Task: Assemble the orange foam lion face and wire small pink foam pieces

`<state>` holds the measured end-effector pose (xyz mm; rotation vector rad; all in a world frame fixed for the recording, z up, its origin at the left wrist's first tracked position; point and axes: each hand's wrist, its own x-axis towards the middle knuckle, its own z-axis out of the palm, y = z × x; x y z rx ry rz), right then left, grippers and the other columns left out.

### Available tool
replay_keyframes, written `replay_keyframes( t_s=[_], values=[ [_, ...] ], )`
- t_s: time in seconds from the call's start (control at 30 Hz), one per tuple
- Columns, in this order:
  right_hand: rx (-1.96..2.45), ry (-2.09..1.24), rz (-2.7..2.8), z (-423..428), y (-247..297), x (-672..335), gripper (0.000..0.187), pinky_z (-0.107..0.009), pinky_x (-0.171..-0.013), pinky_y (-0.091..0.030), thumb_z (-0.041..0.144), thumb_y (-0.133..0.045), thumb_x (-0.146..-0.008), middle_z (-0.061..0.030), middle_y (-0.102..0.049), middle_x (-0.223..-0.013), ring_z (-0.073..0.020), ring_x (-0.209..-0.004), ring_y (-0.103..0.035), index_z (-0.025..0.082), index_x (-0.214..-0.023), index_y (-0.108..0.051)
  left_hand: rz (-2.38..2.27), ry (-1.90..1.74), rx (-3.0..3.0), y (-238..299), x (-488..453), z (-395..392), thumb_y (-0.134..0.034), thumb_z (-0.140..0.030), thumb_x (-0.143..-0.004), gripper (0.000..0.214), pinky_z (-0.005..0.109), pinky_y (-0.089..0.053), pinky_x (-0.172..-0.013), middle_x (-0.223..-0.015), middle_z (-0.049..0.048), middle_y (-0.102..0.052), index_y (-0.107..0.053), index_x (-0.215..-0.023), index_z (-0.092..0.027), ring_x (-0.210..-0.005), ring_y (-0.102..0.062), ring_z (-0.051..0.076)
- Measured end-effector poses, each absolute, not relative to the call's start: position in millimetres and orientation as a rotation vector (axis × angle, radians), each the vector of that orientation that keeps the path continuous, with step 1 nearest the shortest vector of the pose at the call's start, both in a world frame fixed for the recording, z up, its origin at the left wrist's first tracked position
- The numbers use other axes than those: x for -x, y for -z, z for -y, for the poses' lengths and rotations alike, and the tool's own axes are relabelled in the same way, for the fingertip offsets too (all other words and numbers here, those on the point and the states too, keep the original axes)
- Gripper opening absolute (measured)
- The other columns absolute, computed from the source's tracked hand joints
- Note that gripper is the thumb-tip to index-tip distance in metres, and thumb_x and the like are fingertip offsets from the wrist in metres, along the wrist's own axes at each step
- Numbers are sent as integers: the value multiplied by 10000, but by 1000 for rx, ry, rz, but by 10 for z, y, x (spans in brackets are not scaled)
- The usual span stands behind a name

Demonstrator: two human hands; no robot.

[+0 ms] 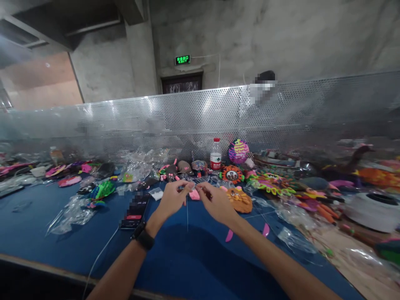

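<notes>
**Both grips pinched on a thin strand above the blue table**

Our left hand (171,201) and right hand (218,204) meet fingertip to fingertip. Each grip is pinched nearly closed on a thin pale strand (187,216), and a length of it hangs straight down between them above the blue table (175,258). Whether the fingers hold anything else is too small for us to tell. A black watch (143,236) sits on our left wrist. Just left of that hand a phone (135,211) lies flat with its screen lit. Two pink curved pieces (229,236) lie on the table beside our right forearm. A small pink piece (194,195) shows between the hands, and just beyond the right hand lies an orange plush figure (240,200). Farther back, among bright toys and clear plastic bags (71,212), a water bottle (215,154) stands upright. Behind it runs a perforated metal screen (156,121), and a green exit sign (182,60) glows on the concrete wall.
</notes>
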<state>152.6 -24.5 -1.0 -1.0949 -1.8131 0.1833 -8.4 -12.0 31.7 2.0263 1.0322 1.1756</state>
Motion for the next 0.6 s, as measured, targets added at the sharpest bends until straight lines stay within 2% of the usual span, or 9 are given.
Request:
replay_keyframes(
  t_s=[0.1, 0.23, 0.43, 0.6],
  values=[
    [1065, -226, 1798, 236, 17, -1525, 269, -249, -476, -325, 355, -378, -923, 21, -556, -559, -144, -479, -490, 208, -888, -601, -985, -1134, -2006, -336, 92, 119, -560, -466, -814, 357, 202, -377, -419, -495, -18, -565, -707, -923, -159, -399, -491, 100],
    [1057, -237, 1797, 234, 35, -1517, 254, -250, -474, -334, 354, -380, -922, 28, -549, -547, -145, -469, -493, 215, -910, -593, -955, -1147, -2014, -295, 105, 58, -611, -409, -785, 291, 212, -432, -470, -630, 16, -641, -713, -923, -173, -497, -550, 117],
    [1070, -256, 1813, 249, 29, -1506, 254, -255, -484, -340, 333, -367, -920, 24, -557, -555, -152, -475, -504, 213, -921, -591, -978, -1215, -2088, -269, 131, 11, -571, -315, -818, 221, 244, -481, -585, -777, 48, -702, -715, -922, -184, -657, -617, 153],
    [1076, -251, 1814, 218, 53, -1523, 268, -257, -489, -348, 336, -368, -918, 22, -566, -552, -156, -478, -517, 202, -982, -591, -996, -1276, -2150, -286, 115, 42, -577, -301, -811, 189, 282, -493, -680, -794, 52, -715, -721, -881, -199, -759, -639, 194]
  ],
)
